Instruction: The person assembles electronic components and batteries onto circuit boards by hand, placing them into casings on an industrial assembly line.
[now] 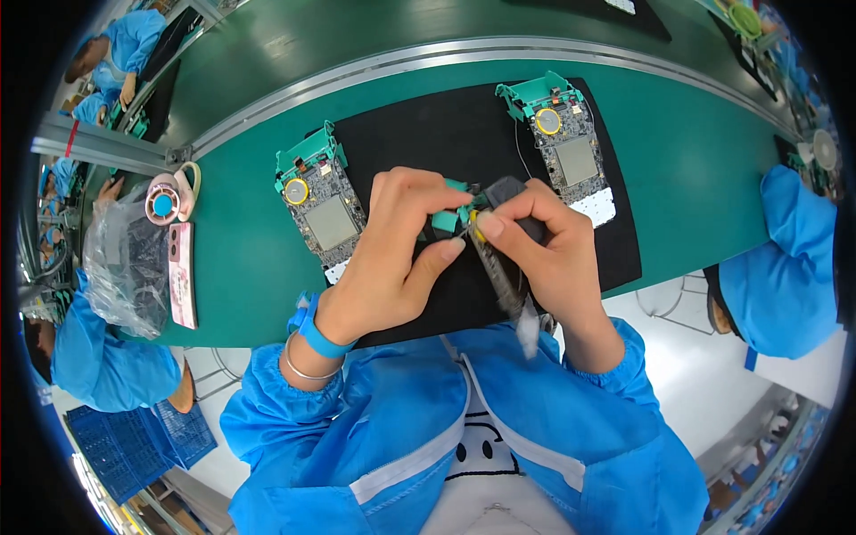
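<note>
Between my hands, above the black mat (410,134), is a circuit board (496,275) seen nearly edge-on and tilted, with a yellow-rimmed round cell and a green plastic frame (445,221) at its far end. My left hand (392,241) is closed, thumb and fingers on the green frame. My right hand (557,245) pinches the board beside the yellow cell. A black block-shaped part (506,189) shows by the right fingers; whether it is attached cannot be seen. The fingers hide much of the board.
Two similar boards with green frames lie on the mat, one left (328,218) and one right (575,160). On the green table's left are a pink phone (182,276), a small pink fan (163,204) and a clear plastic bag (125,259). People in blue sit on both sides.
</note>
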Demonstrator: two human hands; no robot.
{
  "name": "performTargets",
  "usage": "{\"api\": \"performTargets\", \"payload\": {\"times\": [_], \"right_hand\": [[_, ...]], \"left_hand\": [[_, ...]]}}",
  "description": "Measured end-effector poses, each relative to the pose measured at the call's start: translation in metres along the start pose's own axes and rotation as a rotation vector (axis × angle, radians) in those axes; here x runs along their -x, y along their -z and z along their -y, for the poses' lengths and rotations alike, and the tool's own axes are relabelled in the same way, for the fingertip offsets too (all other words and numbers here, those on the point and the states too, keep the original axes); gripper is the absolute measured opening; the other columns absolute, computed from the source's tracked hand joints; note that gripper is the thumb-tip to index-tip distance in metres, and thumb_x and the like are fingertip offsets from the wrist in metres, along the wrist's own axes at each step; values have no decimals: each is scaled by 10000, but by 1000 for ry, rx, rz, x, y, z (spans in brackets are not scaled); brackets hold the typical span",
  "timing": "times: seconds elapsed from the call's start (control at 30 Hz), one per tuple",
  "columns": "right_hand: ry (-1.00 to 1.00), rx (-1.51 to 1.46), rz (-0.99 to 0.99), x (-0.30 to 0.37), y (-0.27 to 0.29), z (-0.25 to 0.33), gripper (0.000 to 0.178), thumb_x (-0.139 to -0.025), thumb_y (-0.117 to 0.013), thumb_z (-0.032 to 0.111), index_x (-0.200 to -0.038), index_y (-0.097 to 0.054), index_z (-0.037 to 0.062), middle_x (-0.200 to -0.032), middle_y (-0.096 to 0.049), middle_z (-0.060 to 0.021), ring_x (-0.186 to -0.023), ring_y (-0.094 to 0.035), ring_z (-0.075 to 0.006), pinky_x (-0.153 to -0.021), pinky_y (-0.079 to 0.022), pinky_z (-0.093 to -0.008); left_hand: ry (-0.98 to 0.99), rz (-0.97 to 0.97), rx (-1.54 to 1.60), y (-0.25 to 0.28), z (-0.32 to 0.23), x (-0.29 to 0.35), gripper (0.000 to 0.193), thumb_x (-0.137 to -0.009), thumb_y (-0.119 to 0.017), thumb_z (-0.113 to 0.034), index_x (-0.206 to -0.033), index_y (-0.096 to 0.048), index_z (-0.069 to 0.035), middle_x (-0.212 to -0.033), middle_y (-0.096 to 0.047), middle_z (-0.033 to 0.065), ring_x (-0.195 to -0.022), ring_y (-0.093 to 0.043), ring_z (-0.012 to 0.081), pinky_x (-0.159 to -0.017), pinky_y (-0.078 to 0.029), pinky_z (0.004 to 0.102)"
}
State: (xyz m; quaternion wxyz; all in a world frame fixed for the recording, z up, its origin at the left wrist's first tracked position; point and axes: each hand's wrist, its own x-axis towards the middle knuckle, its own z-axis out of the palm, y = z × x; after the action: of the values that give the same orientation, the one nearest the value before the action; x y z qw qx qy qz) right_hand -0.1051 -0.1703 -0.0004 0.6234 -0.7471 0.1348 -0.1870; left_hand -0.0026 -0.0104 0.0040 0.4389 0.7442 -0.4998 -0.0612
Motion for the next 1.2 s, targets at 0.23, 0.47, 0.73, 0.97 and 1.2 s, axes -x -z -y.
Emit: {"api": "performTargets", "payload": {"times": [0.23,0.47,0.73,0.97,1.2], "right_hand": [[356,392,32,16,4,5,187,-674,-800,37,-813,-675,32,-846,-592,-92,-747,-563,-168,-610,-451,-270],[478,423,10,24,4,-27,192,-673,-787,70,-824,-668,73,-868,-536,-102,-807,-544,-256,-647,-450,-333],[507,542,162,24,11,-22,119,-752,-734,63,-844,-663,38,-891,-567,-131,-874,-582,-274,-747,-482,-350],[408,486,24,27,7,-24,123,-757,-731,36,-852,-653,38,-923,-556,-126,-832,-590,-214,-674,-484,-292],[426,517,18,27,5,-25,117,-768,-724,27,-841,-634,35,-925,-555,-122,-806,-589,-197,-649,-475,-274]], "left_hand": [[-144,-149,-174,-15,5,19,478,-625,-704,101,-1053,-552,-49,-1119,-500,131,-1041,-499,312,-1069,-289,508],[351,-310,28,-28,-33,46,171,-774,-716,-37,-908,-611,-23,-852,-581,96,-641,-590,191,-575,-467,279],[732,-168,444,-48,-31,36,319,-953,-552,-260,-784,-651,-8,-533,-573,48,-403,-466,86,-404,-357,244],[687,-232,441,-53,-32,35,268,-951,-557,-220,-811,-649,-12,-539,-580,35,-420,-477,60,-404,-362,237],[647,-223,424,-54,-31,37,235,-953,-548,-190,-844,-640,-3,-581,-598,56,-454,-541,107,-436,-415,248]]}}
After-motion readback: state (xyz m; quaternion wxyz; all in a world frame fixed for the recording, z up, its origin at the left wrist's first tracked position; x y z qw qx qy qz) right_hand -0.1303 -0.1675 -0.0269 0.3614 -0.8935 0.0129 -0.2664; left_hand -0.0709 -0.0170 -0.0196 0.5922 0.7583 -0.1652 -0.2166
